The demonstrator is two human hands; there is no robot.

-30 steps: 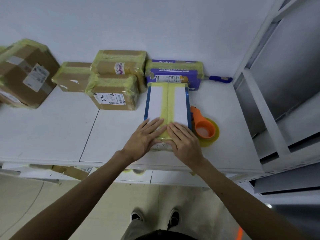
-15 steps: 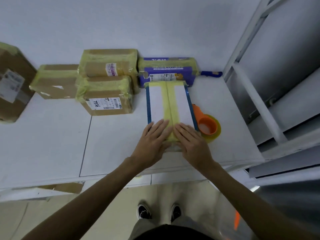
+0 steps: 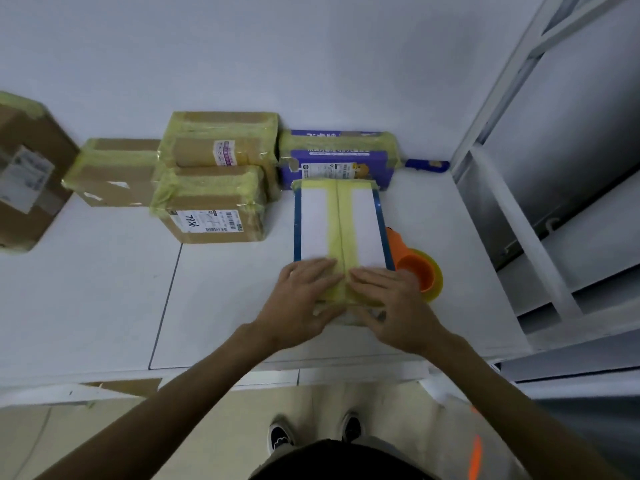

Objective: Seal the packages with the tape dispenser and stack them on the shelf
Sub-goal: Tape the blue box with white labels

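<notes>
Far left: big cardboard box (image 3: pixel 24 174) w/ a white label and yellow tape on its top edge, partly out of frame. Right of it, a flat cardboard box (image 3: pixel 114 174) banded in yellow tape, against the wall. Next, a labelled cardboard box (image 3: pixel 211 209) marked w/ handwritten digits, yellow tape over the top. A 2nd taped box (image 3: pixel 221 140) is directly behind it, touching; can't tell if stacked or just taller. All sit on the white shelf top (image 3: pixel 104 289).

Centre: white package (image 3: pixel 315 223) w/ blue edges, lying flat, long side running near to far, w/ a yellow tape strip (image 3: pixel 341 220) down the middle. Its far end touches a purple box (image 3: pixel 339 161) at the wall.

Left hand (image 3: pixel 304 299) is flat on the package's near end, fingers straight, pressing on the tape. Right hand (image 3: pixel 394 306) does the same just beside it, fingertips almost meeting at the tape seam. Neither hand grasps anything.

Right: orange tape dispenser (image 3: pixel 415 271) w/ a yellow roll, lying on the shelf top, touching the package's right side, partly under the right hand. A blue handle (image 3: pixel 427 164) sticks out right of the purple box. Far right: white shelf frame (image 3: pixel 512 220).
</notes>
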